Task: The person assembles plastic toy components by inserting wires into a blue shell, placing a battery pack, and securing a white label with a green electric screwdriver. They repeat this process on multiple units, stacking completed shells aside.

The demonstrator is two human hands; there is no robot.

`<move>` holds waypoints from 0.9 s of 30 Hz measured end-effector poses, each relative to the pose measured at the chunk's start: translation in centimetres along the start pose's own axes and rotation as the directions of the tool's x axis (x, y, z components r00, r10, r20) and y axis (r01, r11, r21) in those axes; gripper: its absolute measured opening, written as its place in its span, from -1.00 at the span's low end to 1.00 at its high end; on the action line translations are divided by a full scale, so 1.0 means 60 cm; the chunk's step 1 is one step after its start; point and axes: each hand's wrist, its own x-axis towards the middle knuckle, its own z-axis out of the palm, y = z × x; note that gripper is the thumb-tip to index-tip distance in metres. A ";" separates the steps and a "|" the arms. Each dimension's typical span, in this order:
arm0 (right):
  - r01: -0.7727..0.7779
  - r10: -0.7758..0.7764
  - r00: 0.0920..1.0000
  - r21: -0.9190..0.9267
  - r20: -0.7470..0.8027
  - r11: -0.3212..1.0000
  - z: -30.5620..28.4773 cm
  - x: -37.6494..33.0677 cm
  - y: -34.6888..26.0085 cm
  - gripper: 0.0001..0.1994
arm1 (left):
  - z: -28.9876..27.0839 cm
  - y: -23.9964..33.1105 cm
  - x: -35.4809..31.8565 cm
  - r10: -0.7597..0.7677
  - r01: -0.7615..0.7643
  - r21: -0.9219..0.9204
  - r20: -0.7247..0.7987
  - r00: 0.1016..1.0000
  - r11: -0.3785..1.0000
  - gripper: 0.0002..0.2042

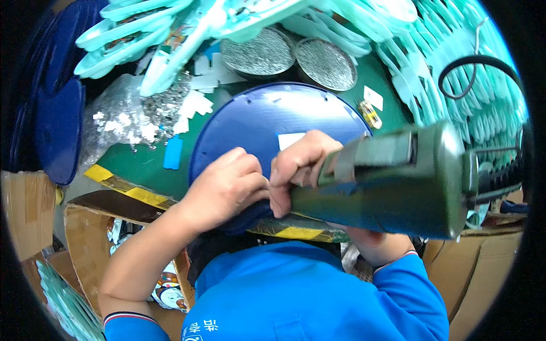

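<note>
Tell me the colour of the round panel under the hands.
The round panel is dark blue, with a small white label near its middle; the head view shows it.

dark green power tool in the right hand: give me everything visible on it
The dark green power tool is a bulky, cylindrical body, plastic by its look, with grey tape wrapped near the grip. It lies roughly horizontal, nose toward the blue round panel. The right hand grips its front end; a black cable loops behind its rear. Its tip is hidden.
</note>
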 end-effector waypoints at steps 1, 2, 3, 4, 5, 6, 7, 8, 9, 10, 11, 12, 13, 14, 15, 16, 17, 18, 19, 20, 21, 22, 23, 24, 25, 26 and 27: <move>0.009 -0.009 1.000 0.002 0.001 1.000 -0.004 0.001 0.000 0.08 | 0.001 0.003 0.002 0.012 -0.012 0.020 -0.007 1.000 1.000 -0.83; 0.030 -0.030 1.000 0.020 0.010 0.999 -0.009 0.006 -0.002 0.10 | -0.001 0.004 0.003 0.015 -0.014 0.052 -0.023 1.000 0.999 -0.82; 0.062 -0.062 0.998 0.038 0.012 0.997 -0.015 0.013 0.000 0.12 | -0.002 0.000 0.003 0.020 -0.019 0.085 -0.009 1.000 0.996 -0.82; 0.122 -0.122 0.993 0.075 0.002 0.990 -0.023 0.018 0.007 0.14 | -0.001 -0.003 0.004 0.024 -0.025 0.117 0.005 1.000 0.993 -0.82; 0.202 -0.203 0.979 0.128 -0.011 0.971 -0.027 0.025 0.017 0.16 | 0.004 -0.003 0.005 0.000 0.001 0.119 -0.013 1.000 0.993 -0.81; 0.279 -0.277 0.960 0.181 -0.040 0.943 -0.032 0.035 0.022 0.18 | 0.006 -0.009 0.012 -0.021 0.024 0.105 -0.036 0.999 0.994 -0.81; 0.329 -0.321 0.944 0.223 -0.074 0.918 -0.031 0.047 0.027 0.21 | 0.008 -0.016 0.019 -0.042 0.047 0.091 -0.058 0.997 0.995 -0.81; 0.378 -0.353 0.925 0.267 -0.138 0.886 -0.026 0.061 0.030 0.24 | 0.006 -0.021 0.027 -0.062 0.068 0.076 -0.079 0.995 0.995 -0.81; 0.384 -0.356 0.922 0.260 -0.150 0.886 -0.030 0.070 0.030 0.24 | 0.000 -0.025 0.039 -0.074 0.082 0.067 -0.109 0.991 0.994 -0.82; 0.390 -0.358 0.919 0.254 -0.162 0.885 -0.033 0.080 0.029 0.24 | -0.003 -0.031 0.048 -0.069 0.083 0.090 -0.143 0.987 0.993 -0.82; 0.355 -0.336 0.934 0.203 -0.120 0.913 -0.043 0.089 0.023 0.21 | -0.006 -0.037 0.055 -0.064 0.084 0.113 -0.176 0.982 0.990 -0.83; 0.326 -0.309 0.944 0.183 -0.115 0.927 -0.045 0.098 0.022 0.21 | -0.009 -0.042 0.061 -0.061 0.090 0.137 -0.206 0.977 0.986 -0.83; 0.298 -0.283 0.953 0.162 -0.108 0.941 -0.047 0.108 0.020 0.21 | -0.011 -0.045 0.066 -0.090 0.129 0.151 -0.242 0.966 0.980 -0.83; 0.269 -0.257 0.961 0.138 -0.101 0.953 -0.049 0.118 0.017 0.21 | -0.013 -0.050 0.072 -0.115 0.158 0.131 -0.284 0.952 0.979 -0.83; 0.244 -0.229 0.966 0.142 -0.117 0.959 -0.048 0.128 0.018 0.21 | -0.012 -0.054 0.078 -0.141 0.184 0.106 -0.324 0.935 0.977 -0.83; 0.210 -0.197 0.972 0.092 -0.130 0.973 -0.050 0.136 0.019 0.21 | -0.013 -0.060 0.083 -0.168 0.210 0.080 -0.362 0.917 0.974 -0.83; 0.165 -0.159 0.976 0.028 -0.147 0.986 -0.050 0.147 0.019 0.22 | -0.018 -0.066 0.085 -0.205 0.220 -0.003 -0.379 0.903 0.976 -0.82; 0.127 -0.129 0.979 -0.024 -0.160 0.992 -0.053 0.156 0.019 0.22 | -0.023 -0.067 0.088 -0.262 0.255 -0.072 -0.389 0.883 0.964 -0.81; 0.091 -0.102 0.979 -0.069 -0.174 0.993 -0.055 0.165 0.023 0.22 | -0.030 -0.066 0.090 -0.320 0.287 -0.141 -0.394 0.862 0.947 -0.80; 0.085 -0.100 0.979 -0.091 -0.176 0.992 -0.058 0.170 0.030 0.21 | -0.036 -0.069 0.092 -0.377 0.317 -0.209 -0.394 0.838 0.925 -0.78; 0.082 -0.101 0.979 -0.110 -0.176 0.991 -0.059 0.176 0.038 0.19 | -0.043 -0.078 0.089 -0.342 0.298 -0.169 -0.411 0.845 0.939 -0.75; 0.082 -0.101 0.978 -0.108 -0.183 0.991 -0.058 0.180 0.044 0.18 | -0.050 -0.086 0.087 -0.307 0.293 -0.097 -0.401 0.863 0.951 -0.74; 0.079 -0.098 0.977 -0.106 -0.188 0.991 -0.060 0.183 0.046 0.17 | -0.052 -0.098 0.084 -0.235 0.251 -0.011 -0.396 0.888 0.968 -0.75; 0.076 -0.094 0.977 -0.100 -0.190 0.992 -0.060 0.188 0.050 0.16 | -0.052 -0.109 0.081 -0.166 0.211 0.078 -0.386 0.907 0.974 -0.76; 0.070 -0.086 0.978 -0.093 -0.190 0.993 -0.061 0.191 0.053 0.15 | -0.052 -0.115 0.081 -0.148 0.205 0.131 -0.352 0.924 0.970 -0.77; 0.067 -0.081 0.979 -0.082 -0.188 0.994 -0.061 0.193 0.056 0.14 | -0.051 -0.119 0.081 -0.131 0.195 0.183 -0.316 0.940 0.964 -0.78; 0.064 -0.076 0.980 -0.072 -0.185 0.995 -0.063 0.196 0.059 0.13 | -0.049 -0.122 0.082 -0.116 0.184 0.232 -0.278 0.954 0.955 -0.79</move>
